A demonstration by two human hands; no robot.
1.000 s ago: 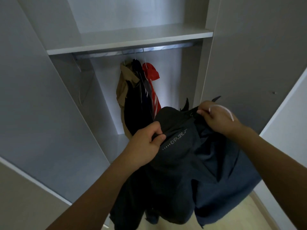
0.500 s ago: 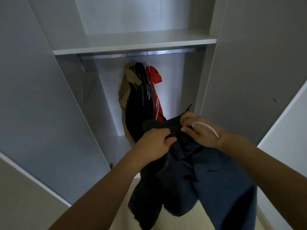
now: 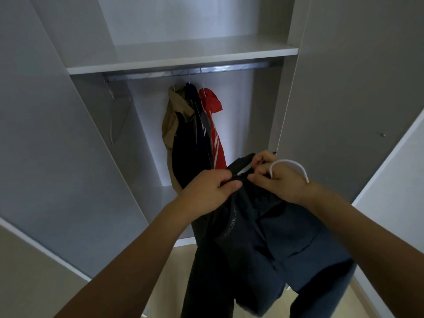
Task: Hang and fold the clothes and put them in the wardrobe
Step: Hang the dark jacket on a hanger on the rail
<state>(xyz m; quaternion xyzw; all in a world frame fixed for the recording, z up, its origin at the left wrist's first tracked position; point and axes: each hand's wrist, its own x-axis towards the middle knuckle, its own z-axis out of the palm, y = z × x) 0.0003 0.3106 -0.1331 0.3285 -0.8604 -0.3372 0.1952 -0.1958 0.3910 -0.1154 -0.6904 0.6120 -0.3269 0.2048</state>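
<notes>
Wardrobe: we face one open grey wardrobe (image 3: 68, 134) with smooth flat panels, one shelf (image 3: 183, 56) across it, and one shiny metal rail (image 3: 183, 72) just under that shelf.
Hung clothes: we count three on the rail, side by side and touching: a tan one (image 3: 169, 120), a dark navy one (image 3: 188, 143), a red one (image 3: 212, 104) with white stripes.
Spare hanger: one pale thin hanger (image 3: 114, 118) hangs at the rail's left end, well apart from the three.
Jacket: we hold one dark blue jacket (image 3: 263, 237) below the rail and in front of the hung clothes; soft, crumpled cloth with small pale lettering, its lower part hanging down toward the light floor (image 3: 174, 271).
White hanger: one curved white hook (image 3: 289, 165) arches over the back of our right hand.
Left hand: our left hand (image 3: 206, 191) has fingers curled, pinching the jacket's collar edge.
Right hand: our right hand (image 3: 280, 180) has fingers closed on the collar and the hanger, just beside the left.
Change: our hands have stayed close together at the collar since half a second ago; a second ago they were well apart, and the lettering has turned from level to nearly upright.
</notes>
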